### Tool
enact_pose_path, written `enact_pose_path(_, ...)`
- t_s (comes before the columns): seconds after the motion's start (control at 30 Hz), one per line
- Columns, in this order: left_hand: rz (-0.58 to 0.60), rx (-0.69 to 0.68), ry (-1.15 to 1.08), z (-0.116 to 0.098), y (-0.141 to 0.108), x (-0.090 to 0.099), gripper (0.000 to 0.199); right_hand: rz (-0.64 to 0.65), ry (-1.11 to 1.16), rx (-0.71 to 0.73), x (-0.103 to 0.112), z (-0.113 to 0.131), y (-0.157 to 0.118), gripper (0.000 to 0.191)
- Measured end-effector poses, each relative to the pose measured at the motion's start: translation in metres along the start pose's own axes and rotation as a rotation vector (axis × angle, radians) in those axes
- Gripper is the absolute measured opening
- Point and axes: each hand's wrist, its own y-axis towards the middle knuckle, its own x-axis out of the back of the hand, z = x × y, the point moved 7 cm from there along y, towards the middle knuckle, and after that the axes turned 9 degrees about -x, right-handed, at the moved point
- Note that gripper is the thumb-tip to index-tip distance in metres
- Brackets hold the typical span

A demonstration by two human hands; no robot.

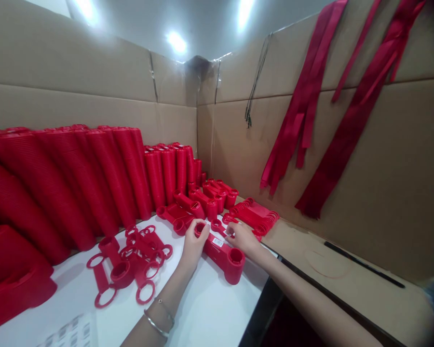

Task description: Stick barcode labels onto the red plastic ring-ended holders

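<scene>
A red bar (217,252) with a round socket at each end is held slantwise over the white table (210,308), a white label (217,242) stuck on its upper face. Whether its underside is resting on the table cannot be told. Its far socket is gripped by the left hand (192,245), the thumb and fingers closed around the rim. The right hand (245,239) is held just beyond the bar, its fingers bent beside a thin red strip (220,229); whether the strip is pinched cannot be told.

The bar is judged to be light, stiff plastic, slightly slippery on its smooth sides and not easily broken; a firm hold is best taken at either socket, with the label left uncovered.

To the left, loose flat red pieces (101,279) are scattered, with tall red stacks (112,178) ranged behind. Beyond the right hand, thin pieces are laid in a neat pile (253,214). Red ribbons (305,96) are hung on the cardboard wall (394,159).
</scene>
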Motion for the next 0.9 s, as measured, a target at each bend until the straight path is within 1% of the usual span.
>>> enact_pose_path(0.1, 0.006, -0.003, -0.003, -0.001, 0.000, 0.000, 0.018, -0.006, -0.032, -0.001, -0.003, 0.003, -0.002, 0.011)
enact_pose_path(0.17, 0.003, -0.005, -0.005, -0.001, -0.001, 0.000, 0.018, -0.010, -0.046, 0.001, 0.001, 0.003, -0.003, 0.015)
enact_pose_path(0.27, -0.004, 0.001, -0.009, 0.000, -0.001, 0.000, 0.019, -0.035, -0.061, -0.011, 0.016, -0.003, -0.001, 0.019)
enact_pose_path(0.33, -0.002, 0.008, -0.012, 0.000, -0.001, 0.000, 0.020, -0.057, -0.091, -0.046, 0.028, -0.011, 0.005, 0.021)
enact_pose_path(0.4, 0.000, 0.011, -0.015, 0.001, -0.001, 0.000, 0.020, -0.057, -0.142, -0.090, 0.035, -0.019, 0.012, 0.020)
enact_pose_path(0.47, -0.001, 0.012, -0.017, 0.001, -0.001, 0.000, 0.019, -0.034, -0.192, -0.118, 0.033, -0.022, 0.017, 0.016)
enact_pose_path(0.6, 0.005, 0.010, -0.026, 0.001, -0.002, -0.001, 0.018, 0.010, -0.245, -0.124, 0.021, -0.020, 0.018, 0.014)
enact_pose_path(0.9, 0.009, 0.005, -0.029, 0.000, -0.002, -0.001, 0.016, 0.029, -0.201, -0.079, 0.012, -0.019, 0.016, 0.016)
